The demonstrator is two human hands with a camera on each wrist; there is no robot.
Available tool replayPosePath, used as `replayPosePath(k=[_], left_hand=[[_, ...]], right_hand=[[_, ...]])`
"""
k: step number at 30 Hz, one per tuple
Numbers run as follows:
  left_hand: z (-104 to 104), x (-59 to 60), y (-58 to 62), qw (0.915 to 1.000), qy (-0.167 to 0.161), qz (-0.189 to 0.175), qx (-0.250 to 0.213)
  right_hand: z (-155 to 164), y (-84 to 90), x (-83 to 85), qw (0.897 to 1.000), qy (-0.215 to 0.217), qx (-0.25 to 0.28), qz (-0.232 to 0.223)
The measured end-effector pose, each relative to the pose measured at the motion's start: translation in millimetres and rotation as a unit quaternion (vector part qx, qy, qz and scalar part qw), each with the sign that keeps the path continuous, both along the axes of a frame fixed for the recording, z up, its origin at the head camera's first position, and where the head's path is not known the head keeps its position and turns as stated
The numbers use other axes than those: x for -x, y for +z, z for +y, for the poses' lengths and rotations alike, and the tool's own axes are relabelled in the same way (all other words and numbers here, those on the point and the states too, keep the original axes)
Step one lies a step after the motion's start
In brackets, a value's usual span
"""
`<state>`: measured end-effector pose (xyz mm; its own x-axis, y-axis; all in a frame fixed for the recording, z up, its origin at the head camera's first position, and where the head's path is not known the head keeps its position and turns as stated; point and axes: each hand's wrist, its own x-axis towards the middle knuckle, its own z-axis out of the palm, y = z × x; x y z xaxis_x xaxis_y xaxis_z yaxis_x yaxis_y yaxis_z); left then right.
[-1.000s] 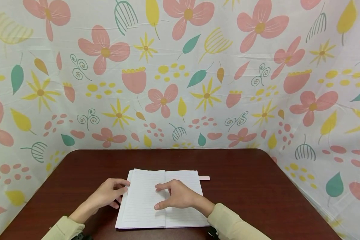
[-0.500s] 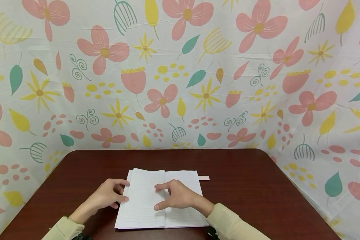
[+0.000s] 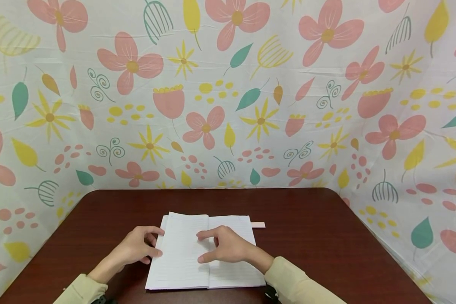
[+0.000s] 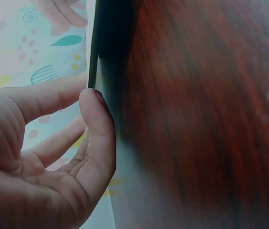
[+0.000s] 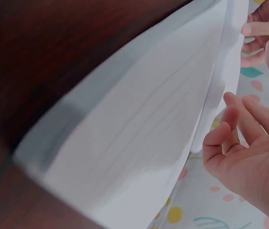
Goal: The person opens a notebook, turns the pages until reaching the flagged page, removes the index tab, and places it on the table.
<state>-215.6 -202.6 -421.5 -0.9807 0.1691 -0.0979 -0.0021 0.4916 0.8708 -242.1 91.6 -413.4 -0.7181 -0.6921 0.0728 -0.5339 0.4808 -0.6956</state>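
An open lined notebook (image 3: 182,270) lies on the table, its white pages spread. My left hand (image 3: 134,245) is at its left edge, thumb over the page margin. In the left wrist view, the left hand (image 4: 53,152) pinches the thin notebook edge (image 4: 93,52) between thumb and fingers. Over the middle fold hovers my right hand (image 3: 229,247), thumb and forefinger spread apart. Seen from the right wrist, the right hand (image 5: 249,152) has loosely bent fingers and holds nothing; whether a fingertip touches the paper is hard to tell.
A pale strip (image 3: 258,225) sticks out past the notebook's upper right side. The dark reddish-brown table (image 3: 311,236) has rounded far corners. Behind and beside it hangs a white curtain (image 3: 228,105) printed with flowers and leaves.
My left thumb has shifted down along the notebook's left edge and now lies on the page margin. The right hand has moved very slightly to the right.
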Motion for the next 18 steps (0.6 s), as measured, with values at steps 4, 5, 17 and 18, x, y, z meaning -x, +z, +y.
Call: replayPosePath(k=[4, 5, 17, 18], left_hand=[[1, -0.3, 1.0, 1.0000, 0.005, -0.001, 0.002], [1, -0.2, 1.1, 1.0000, 0.005, -0.001, 0.002], [2, -1.4, 1.5, 0.9998, 0.016, -0.004, 0.010], [2, -1.6, 1.7, 0.9998, 0.015, -0.003, 0.010]], right_hand=[[11, 1.9, 2.4, 1.000, -0.009, 0.007, 0.016], [14, 2.2, 3.2, 1.000, -0.013, 0.005, 0.020], [73, -2.0, 9.2, 0.995, -0.060, -0.044, 0.063], [78, -1.9, 8.9, 0.995, -0.065, -0.049, 0.062]])
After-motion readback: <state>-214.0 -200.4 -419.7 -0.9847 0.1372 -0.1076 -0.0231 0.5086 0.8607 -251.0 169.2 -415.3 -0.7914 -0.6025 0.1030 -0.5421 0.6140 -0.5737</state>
